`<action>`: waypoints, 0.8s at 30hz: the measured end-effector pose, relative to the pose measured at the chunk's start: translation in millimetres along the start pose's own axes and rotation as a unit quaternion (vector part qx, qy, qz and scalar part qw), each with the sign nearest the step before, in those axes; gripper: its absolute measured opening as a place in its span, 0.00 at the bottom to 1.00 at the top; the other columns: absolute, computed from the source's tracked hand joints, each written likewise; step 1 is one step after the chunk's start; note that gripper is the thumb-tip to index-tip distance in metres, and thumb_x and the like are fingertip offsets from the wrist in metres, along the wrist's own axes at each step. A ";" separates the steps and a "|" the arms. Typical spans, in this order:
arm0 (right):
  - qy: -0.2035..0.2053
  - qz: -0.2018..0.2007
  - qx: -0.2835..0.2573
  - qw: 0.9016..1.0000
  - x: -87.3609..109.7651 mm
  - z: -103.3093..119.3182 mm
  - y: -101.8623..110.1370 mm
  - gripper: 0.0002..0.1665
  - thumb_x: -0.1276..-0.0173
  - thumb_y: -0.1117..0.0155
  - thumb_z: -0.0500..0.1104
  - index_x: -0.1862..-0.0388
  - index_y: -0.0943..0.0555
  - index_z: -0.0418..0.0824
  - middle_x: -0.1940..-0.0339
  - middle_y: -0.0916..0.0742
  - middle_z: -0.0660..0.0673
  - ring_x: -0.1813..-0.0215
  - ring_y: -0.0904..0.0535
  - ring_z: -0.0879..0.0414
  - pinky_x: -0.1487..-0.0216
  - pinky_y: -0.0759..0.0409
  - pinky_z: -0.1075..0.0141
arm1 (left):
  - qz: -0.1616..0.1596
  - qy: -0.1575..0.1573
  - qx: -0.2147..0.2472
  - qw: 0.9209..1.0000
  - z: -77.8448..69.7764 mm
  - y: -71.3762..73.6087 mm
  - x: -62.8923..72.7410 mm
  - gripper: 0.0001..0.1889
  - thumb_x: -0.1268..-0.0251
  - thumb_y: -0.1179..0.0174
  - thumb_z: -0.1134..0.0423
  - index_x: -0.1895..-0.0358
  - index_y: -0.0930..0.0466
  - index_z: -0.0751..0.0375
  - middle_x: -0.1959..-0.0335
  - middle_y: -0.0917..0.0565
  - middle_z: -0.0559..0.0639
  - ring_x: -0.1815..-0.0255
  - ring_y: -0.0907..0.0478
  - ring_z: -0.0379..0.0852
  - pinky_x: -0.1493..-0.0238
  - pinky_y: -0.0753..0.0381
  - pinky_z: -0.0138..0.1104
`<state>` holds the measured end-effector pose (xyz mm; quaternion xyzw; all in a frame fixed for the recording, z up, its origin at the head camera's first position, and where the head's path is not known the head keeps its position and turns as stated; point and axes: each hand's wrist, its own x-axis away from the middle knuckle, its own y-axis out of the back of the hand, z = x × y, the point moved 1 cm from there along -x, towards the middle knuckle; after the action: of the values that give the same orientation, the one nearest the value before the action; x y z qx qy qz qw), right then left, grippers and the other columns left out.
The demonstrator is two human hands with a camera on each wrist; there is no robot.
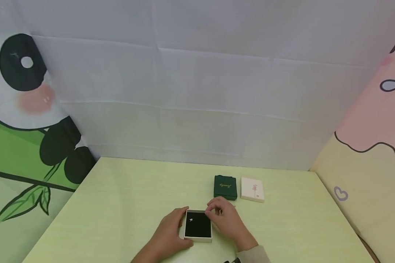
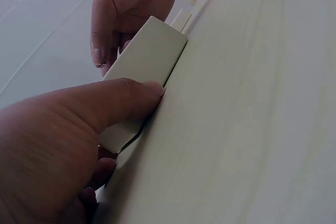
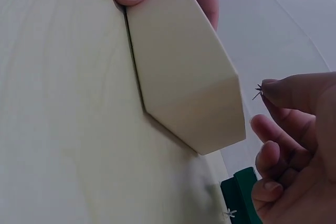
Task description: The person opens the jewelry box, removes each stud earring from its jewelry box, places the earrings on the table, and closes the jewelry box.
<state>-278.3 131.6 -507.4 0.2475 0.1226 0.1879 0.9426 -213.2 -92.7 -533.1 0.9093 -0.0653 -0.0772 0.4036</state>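
Note:
A small white jewelry box with a black insert lies on the table, and a silver star stud earring sits at the insert's upper left. My left hand grips the box from the left, thumb on its near side and fingers at the far left; in the left wrist view the thumb presses the box's wall. Above the box's far right corner, my right hand pinches a second star earring by thumb and fingertip, its thin post showing in the right wrist view.
Behind the right hand lies a dark green pouch with gold lettering. To its right is a flat white piece with a pink flower print. Another small star-shaped thing shows by the pouch. A white cloth wall rises behind the table.

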 end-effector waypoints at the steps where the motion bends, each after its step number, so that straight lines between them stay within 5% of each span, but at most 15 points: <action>1: -0.001 -0.002 0.000 1.000 -1.2 0.3 -1.1 0.06 0.28 0.30 0.44 0.67 0.15 0.50 0.52 0.16 0.52 0.63 0.26 0.59 0.60 0.27 0.66 | -0.003 -0.004 -0.001 1.000 0.7 -0.1 0.7 0.52 0.60 0.18 0.50 0.27 0.33 0.59 0.38 0.23 0.44 0.44 0.26 0.45 0.40 0.25 0.51; 15: -0.009 -0.029 0.092 0.995 -29.2 12.2 -15.3 0.05 0.29 0.30 0.44 0.66 0.16 0.52 0.62 0.21 0.55 0.68 0.29 0.59 0.65 0.28 0.64 | -0.006 -0.022 -0.011 1.000 5.0 3.7 8.7 0.51 0.60 0.19 0.51 0.27 0.32 0.60 0.40 0.23 0.43 0.48 0.27 0.43 0.43 0.25 0.48; 24: -0.021 -0.031 0.165 0.986 -33.0 12.8 -25.9 0.05 0.31 0.29 0.43 0.68 0.16 0.49 0.58 0.17 0.52 0.54 0.20 0.53 0.47 0.21 0.53 | -0.019 -0.039 -0.017 0.999 8.0 4.6 15.2 0.50 0.61 0.19 0.53 0.28 0.31 0.60 0.41 0.23 0.42 0.47 0.26 0.43 0.42 0.25 0.47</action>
<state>-296.3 91.6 -505.3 0.3993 0.1398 0.1301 0.8967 -200.1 -104.2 -536.4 0.8996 -0.0627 -0.1216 0.4146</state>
